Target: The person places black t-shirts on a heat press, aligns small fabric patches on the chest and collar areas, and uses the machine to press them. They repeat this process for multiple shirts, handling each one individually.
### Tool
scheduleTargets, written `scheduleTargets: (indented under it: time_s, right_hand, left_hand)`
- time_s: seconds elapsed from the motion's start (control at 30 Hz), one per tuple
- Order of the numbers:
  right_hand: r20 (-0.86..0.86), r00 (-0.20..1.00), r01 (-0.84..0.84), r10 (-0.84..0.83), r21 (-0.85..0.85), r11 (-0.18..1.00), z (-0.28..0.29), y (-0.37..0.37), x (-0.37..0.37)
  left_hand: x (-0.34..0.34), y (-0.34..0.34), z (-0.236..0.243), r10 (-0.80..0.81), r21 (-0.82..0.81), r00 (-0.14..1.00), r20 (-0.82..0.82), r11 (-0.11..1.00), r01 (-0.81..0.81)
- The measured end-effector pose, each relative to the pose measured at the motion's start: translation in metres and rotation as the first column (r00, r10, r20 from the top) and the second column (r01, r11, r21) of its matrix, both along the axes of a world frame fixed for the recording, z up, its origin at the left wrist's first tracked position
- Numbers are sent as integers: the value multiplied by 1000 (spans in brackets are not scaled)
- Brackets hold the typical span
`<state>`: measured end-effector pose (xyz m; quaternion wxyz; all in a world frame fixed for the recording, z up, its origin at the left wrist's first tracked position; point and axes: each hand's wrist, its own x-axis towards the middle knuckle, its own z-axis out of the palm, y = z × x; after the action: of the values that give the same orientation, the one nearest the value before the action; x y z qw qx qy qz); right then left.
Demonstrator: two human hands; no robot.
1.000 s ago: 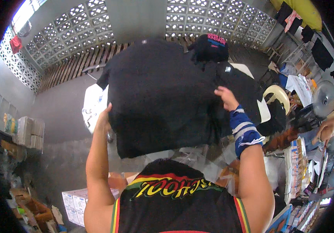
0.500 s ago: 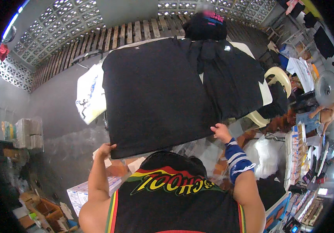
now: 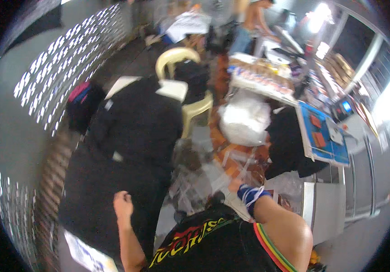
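Black shirts (image 3: 136,122) lie spread on a white table (image 3: 120,83), over white printed fabric (image 3: 86,249) near the lower left. My left hand (image 3: 123,204) is over the near black shirt, fingers loosely curled and apart, with nothing visible in them. My right hand (image 3: 235,186), below a blue-and-grey striped wrist wrap (image 3: 250,196), is off to the right of the shirts; motion blur hides its fingers.
Cream plastic chairs (image 3: 172,56) stand beside the table. To the right are a clear plastic bundle (image 3: 245,118), black fabric (image 3: 285,140), a blue screen frame (image 3: 335,145) and a cluttered bench (image 3: 258,72). A shirtless co-worker (image 3: 254,22) stands at the back.
My view has swung right, bringing the bench and co-worker forward. Both hands, earlier on the shirt's near edge, have moved from it; my right hand is now away from the shirts.
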<state>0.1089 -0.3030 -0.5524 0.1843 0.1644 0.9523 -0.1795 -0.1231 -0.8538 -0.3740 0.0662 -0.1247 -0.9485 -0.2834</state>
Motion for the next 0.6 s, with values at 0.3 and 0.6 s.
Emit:
scheduleTargets:
  time_s: [0.3,0.6]
  right_hand:
    - [246,712,697,-658,-362,619,0,-27,121]
    - [-661,508,500,-552,-296,814,241,184,132]
  left_hand:
    - [58,268,-136,-607,284,146,781,553,783]
    - [-26,382,-206,-140,-213,436,889,716,665]
